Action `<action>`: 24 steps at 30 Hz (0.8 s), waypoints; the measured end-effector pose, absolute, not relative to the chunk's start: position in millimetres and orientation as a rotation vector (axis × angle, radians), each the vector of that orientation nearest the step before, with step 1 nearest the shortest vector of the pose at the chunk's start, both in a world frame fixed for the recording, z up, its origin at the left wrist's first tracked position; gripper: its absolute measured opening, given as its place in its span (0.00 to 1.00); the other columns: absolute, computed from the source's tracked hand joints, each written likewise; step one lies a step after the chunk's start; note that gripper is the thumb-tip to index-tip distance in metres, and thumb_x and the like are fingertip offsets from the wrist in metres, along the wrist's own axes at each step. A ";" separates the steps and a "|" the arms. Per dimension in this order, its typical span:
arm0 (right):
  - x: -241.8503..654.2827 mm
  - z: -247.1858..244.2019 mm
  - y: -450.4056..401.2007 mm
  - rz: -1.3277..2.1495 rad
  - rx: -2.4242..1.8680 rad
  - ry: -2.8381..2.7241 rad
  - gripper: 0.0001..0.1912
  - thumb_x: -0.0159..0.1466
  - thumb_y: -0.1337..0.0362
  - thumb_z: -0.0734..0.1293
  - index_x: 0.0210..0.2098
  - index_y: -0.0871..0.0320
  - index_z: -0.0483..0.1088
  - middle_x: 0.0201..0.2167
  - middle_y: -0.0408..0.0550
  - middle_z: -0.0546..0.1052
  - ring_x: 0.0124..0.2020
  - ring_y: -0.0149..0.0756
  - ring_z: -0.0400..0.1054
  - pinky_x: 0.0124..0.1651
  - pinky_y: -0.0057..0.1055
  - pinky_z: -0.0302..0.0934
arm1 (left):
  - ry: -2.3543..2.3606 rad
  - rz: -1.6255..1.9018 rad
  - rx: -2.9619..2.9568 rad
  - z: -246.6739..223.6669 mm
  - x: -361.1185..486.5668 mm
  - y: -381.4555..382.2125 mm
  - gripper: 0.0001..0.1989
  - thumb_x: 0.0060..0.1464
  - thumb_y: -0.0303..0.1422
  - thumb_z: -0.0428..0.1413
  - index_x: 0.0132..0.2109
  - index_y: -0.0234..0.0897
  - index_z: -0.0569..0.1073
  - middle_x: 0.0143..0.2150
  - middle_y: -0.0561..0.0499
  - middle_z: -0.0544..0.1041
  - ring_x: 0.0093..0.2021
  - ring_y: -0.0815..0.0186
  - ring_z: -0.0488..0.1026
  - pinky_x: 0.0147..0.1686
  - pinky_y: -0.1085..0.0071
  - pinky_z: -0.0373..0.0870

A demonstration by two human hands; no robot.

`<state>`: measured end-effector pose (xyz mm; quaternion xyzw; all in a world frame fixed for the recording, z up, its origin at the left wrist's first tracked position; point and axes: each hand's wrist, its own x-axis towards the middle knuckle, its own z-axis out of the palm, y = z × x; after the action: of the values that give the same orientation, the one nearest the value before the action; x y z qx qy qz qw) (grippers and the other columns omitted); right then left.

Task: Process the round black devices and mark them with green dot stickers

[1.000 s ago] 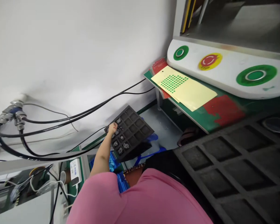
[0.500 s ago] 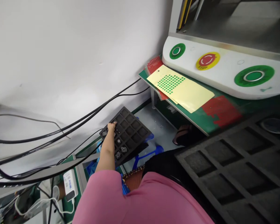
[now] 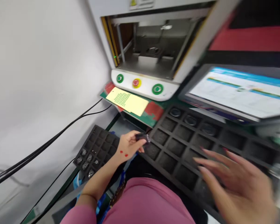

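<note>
My left hand is closed on a small dark part with a shiny end, too small to name more exactly. It is held at the left edge of a large black foam tray. Over the right part of that tray hovers my right hand, blurred, fingers spread, holding nothing. Round, lens-like pieces sit in some far pockets of the tray. Below my left forearm, a second black tray holds several small metallic parts in its near left pockets.
A press-like machine has a white panel with a red stop button and two green buttons. Yellow sheets with green dots lie before it. A lit screen stands at the right. Black cables run along the wall.
My left hand has come up and right from the smaller tray, now holding the dark part. My right hand has entered the view. The camera has turned right, showing the machine and the screen.
</note>
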<state>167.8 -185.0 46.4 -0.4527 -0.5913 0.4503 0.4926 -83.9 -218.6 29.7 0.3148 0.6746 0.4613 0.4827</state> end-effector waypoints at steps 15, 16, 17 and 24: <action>211.9 63.2 -192.8 0.648 -1.068 -1.513 0.24 0.62 0.76 0.68 0.54 0.48 0.67 0.38 0.44 0.76 0.35 0.33 0.75 0.40 0.32 0.74 | 0.728 0.630 0.561 63.3 55.1 -173.5 0.21 0.50 0.51 0.61 0.39 0.39 0.67 0.27 0.52 0.77 0.24 0.66 0.74 0.21 0.72 0.72; 215.6 63.1 -194.9 0.572 -1.066 -1.588 0.22 0.62 0.76 0.67 0.52 0.49 0.68 0.37 0.45 0.77 0.37 0.35 0.75 0.40 0.32 0.74 | 0.680 0.585 0.486 61.8 60.8 -170.8 0.22 0.50 0.52 0.60 0.39 0.39 0.67 0.26 0.53 0.76 0.23 0.67 0.73 0.20 0.74 0.70; 219.3 63.4 -197.9 0.503 -1.052 -1.644 0.21 0.62 0.77 0.66 0.51 0.50 0.68 0.37 0.47 0.77 0.39 0.37 0.76 0.39 0.31 0.75 | 0.681 0.575 0.464 60.3 66.8 -168.3 0.22 0.51 0.53 0.60 0.38 0.38 0.68 0.26 0.53 0.76 0.22 0.69 0.72 0.20 0.75 0.69; 276.0 51.5 -213.5 0.723 -1.143 -1.304 0.21 0.59 0.77 0.69 0.47 0.49 0.68 0.40 0.44 0.76 0.35 0.32 0.75 0.42 0.31 0.73 | 0.956 0.814 0.583 50.2 97.8 -153.2 0.25 0.50 0.52 0.62 0.39 0.33 0.71 0.30 0.47 0.79 0.23 0.71 0.69 0.23 0.74 0.64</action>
<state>276.0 -213.5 51.5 -0.4910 -0.5602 0.3108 0.5903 97.8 -153.2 50.2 0.2688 0.4405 0.3753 0.7699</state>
